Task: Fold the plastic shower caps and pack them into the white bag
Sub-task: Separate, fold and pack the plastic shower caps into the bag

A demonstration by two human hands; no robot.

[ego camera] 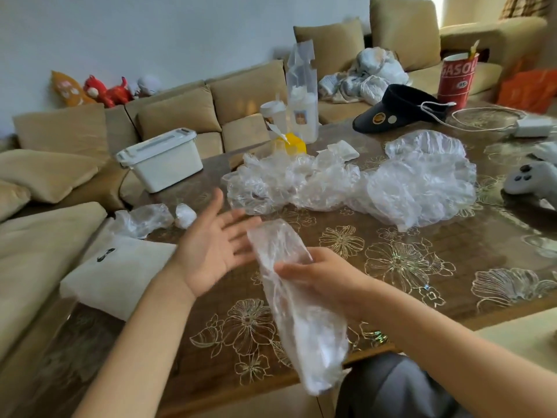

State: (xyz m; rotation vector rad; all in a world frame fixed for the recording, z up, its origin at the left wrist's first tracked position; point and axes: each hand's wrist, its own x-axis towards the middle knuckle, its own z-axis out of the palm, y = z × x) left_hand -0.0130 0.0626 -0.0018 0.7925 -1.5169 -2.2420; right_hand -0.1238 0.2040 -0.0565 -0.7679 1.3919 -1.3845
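Right hand (pixel 325 279) is gripping a folded shower cap (pixel 301 327), just right of the white bag (pixel 117 273) (lying flat, contents hidden). Left hand (pixel 211 245) is hovering between them, fingers spread, holding nothing. Unfolded caps (pixel 346 182) are lying beyond the bag; lidded white box (pixel 159 159) is sitting closed behind it

One shower cap (pixel 297 315) — clear, folded into a long strip, tilted, gripped mid-length. Beyond it unfolded caps (pixel 355 182) lie heaped; white bag (pixel 120 276) flat, left.

Pale wall (pixel 150 31), tan sectional sofa (pixel 180 113) along it, brown flower-patterned table (pixel 422 260), daylight at upper right
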